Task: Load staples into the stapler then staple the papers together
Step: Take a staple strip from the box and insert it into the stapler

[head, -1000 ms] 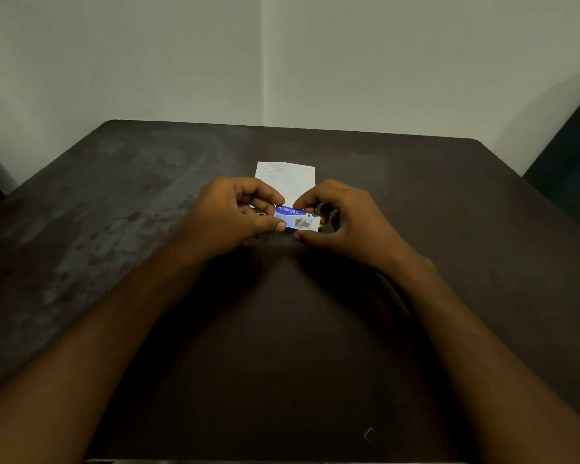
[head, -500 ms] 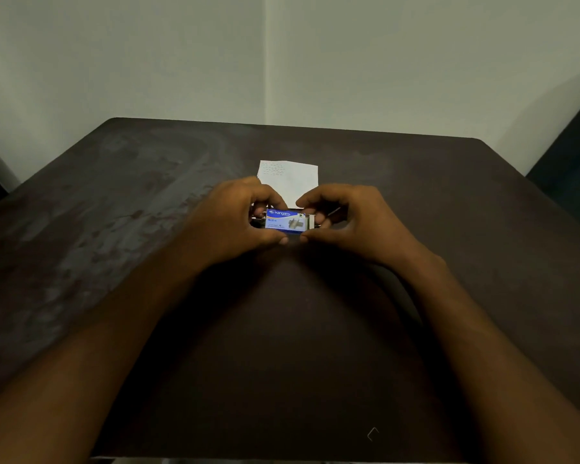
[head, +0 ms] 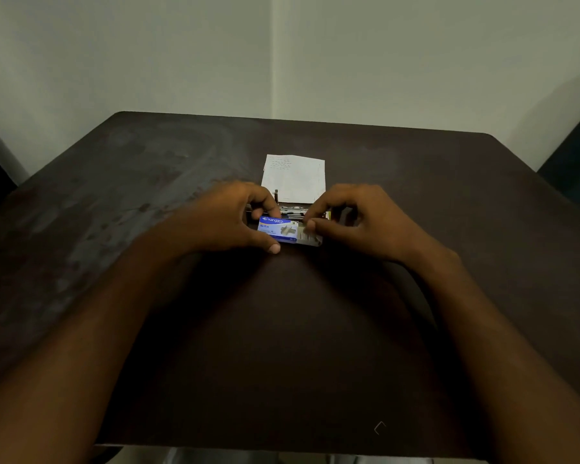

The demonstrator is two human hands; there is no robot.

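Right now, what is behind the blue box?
A metal stapler, mostly covered by the blue box, the left hand and the right hand; farther back, white papers lie on the table.

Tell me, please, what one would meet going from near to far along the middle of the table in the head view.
Box of staples → stapler → papers → far edge of the table → wall.
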